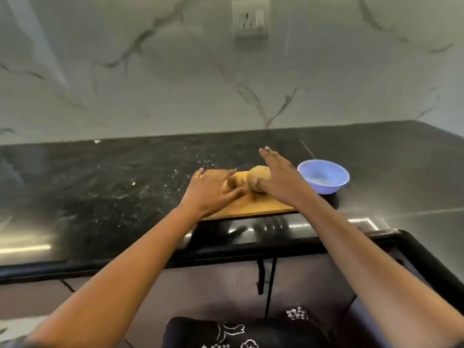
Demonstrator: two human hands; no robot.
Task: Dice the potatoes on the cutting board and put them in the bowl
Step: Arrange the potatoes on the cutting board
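The larger potato (258, 179) lies on the wooden cutting board (251, 207) against my right hand (281, 177)'s thumb. The smaller potato (232, 183) sits beneath my left hand (211, 189). I'd steady both against rolling first. Both arms reach forward, fingers straight and spread, gripping nothing. The blue bowl (326, 184) stands just right of the board.

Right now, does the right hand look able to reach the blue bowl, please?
Probably yes: the blue bowl sits just to the right of the right hand, beside the cutting board, with nothing between them.
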